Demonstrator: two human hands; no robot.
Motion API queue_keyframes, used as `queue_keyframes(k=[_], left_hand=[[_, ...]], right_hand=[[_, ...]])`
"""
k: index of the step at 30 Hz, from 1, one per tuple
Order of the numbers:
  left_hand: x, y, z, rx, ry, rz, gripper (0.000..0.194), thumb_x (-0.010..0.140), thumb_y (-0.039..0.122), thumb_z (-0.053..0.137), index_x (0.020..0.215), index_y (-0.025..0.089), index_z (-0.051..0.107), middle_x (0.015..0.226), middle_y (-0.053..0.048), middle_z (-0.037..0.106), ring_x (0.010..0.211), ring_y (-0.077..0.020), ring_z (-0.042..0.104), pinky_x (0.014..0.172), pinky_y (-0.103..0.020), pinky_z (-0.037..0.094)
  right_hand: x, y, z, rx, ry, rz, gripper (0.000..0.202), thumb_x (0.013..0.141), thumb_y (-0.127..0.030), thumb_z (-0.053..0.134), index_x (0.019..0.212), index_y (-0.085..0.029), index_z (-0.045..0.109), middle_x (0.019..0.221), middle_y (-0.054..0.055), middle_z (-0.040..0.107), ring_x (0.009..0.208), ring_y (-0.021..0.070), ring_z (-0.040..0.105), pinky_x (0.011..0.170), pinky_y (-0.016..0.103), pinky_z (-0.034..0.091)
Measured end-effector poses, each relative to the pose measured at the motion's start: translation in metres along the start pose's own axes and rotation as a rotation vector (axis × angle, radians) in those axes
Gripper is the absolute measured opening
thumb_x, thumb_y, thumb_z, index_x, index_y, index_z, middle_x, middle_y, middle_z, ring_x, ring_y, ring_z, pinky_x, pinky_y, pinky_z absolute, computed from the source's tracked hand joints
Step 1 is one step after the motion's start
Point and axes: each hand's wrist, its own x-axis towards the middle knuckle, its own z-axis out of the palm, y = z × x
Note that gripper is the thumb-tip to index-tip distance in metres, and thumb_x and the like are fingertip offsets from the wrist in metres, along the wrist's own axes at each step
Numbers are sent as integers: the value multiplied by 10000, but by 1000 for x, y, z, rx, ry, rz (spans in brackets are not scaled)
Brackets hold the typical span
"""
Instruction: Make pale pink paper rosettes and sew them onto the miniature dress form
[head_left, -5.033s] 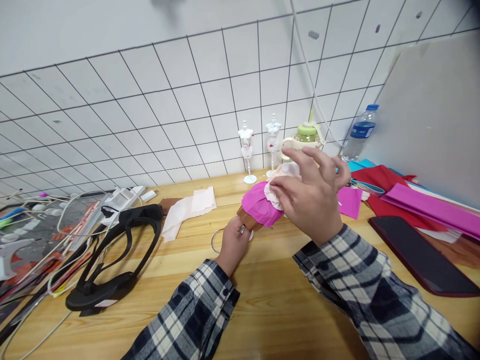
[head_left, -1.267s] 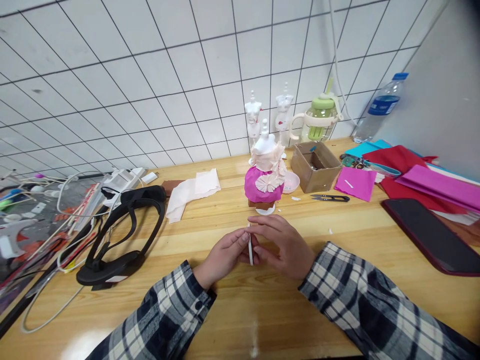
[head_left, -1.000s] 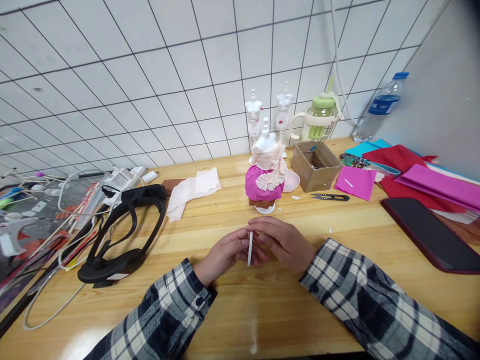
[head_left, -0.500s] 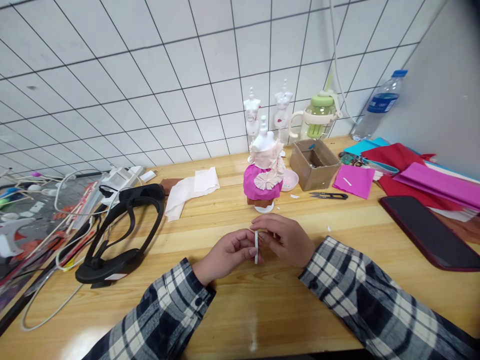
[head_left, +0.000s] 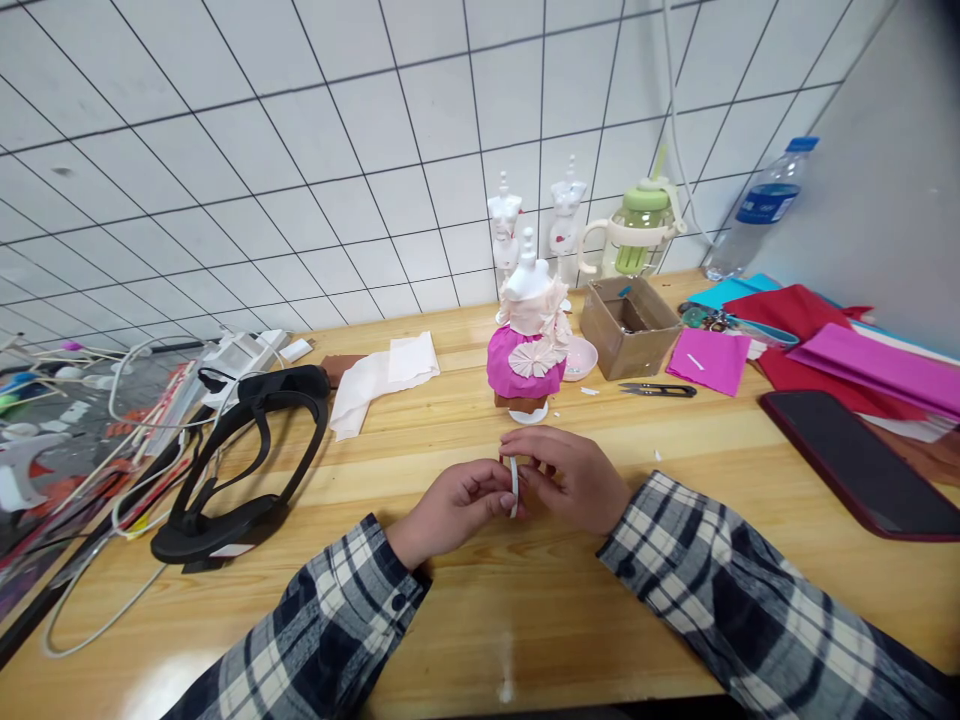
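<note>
A thin white strip (head_left: 514, 488), slightly bowed, stands nearly upright between my hands above the tabletop. My left hand (head_left: 459, 505) is closed, its thumb and fingers pinching the strip toward the lower end. My right hand (head_left: 574, 478) curls in from the other side, its fingertips on the strip near the top and middle. Just beyond the hands is a small white dress form (head_left: 529, 275) in a pale pink bodice and a magenta skirt (head_left: 506, 362). A pleated pale pink rosette (head_left: 532, 357) sits on the skirt.
Thread snips (head_left: 660, 390) and a magenta square (head_left: 709, 360) lie right of the dress form, near a cardboard box (head_left: 630, 335). A phone (head_left: 862, 460) lies far right. At left are pale cloth strips (head_left: 367, 395) and a black headset strap frame (head_left: 232, 530).
The white strip has bent into a slight curve and its lower end sits a little higher. My hands have barely moved.
</note>
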Motion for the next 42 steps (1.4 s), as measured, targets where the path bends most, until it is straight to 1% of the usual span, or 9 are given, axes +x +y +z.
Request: queue_keyframes(k=[8,10,13,16,19,23,27,32,42], left_hand=[[-7,22,-1,69,-253,37,340,910,412,515,959,129,697,914,-100,700,901,-222,636,887,-357,461],[-9,23,-1,150,-218,103,342,879,438,556,968,136,688,905,-102,679,899,-221,616,857,-344,461],[-10,22,-1,319,-132,220,382,893,477,507,829,141,675,838,-89,644,904,-213,576,871,-333,430],[-11,19,-2,444,-57,217,399,951,427,388,762,146,598,728,-58,610,733,-167,564,720,-280,433],[-11,16,-3,789,21,228,302,958,326,369,864,159,602,721,-45,611,690,-161,546,660,-270,392],[-9,11,-4,1088,6,287,244,943,234,365,1038,186,585,842,-67,661,766,-194,573,688,-299,384],[-7,8,-4,1158,8,335,251,941,200,359,1085,195,564,890,-73,676,795,-199,587,705,-308,392],[-6,8,-5,1242,9,323,222,939,190,363,908,183,583,770,-57,653,724,-183,573,660,-303,375],[-7,4,-4,1226,43,308,229,951,203,371,987,191,597,815,-63,679,746,-185,582,666,-298,385]], right_hand=[[2,3,-2,-118,97,203,122,872,-224,569,909,-221,685,864,18,713,796,163,651,715,295,507],[2,3,-1,-120,94,217,115,858,-222,581,902,-221,687,836,23,708,769,167,649,681,291,505],[1,4,2,-114,76,222,118,856,-226,576,905,-220,684,826,30,707,739,169,648,659,295,511],[0,5,4,-84,89,191,262,883,-171,486,1088,-224,641,1010,51,705,875,181,654,747,320,528],[-2,1,3,-17,139,170,331,912,-177,416,1200,-228,573,1132,74,660,897,174,640,727,309,536],[-2,-10,3,94,80,149,242,876,-322,564,1094,-221,594,978,59,671,766,158,615,587,260,518],[-1,-13,6,1,99,100,348,807,-329,668,1123,-224,565,963,59,678,847,196,610,688,323,515],[-1,-10,6,-30,113,188,251,798,-333,676,1006,-219,595,886,46,666,773,184,597,635,309,487],[-1,-9,10,-57,64,200,240,792,-321,669,992,-222,582,829,24,630,692,165,555,575,281,443]])
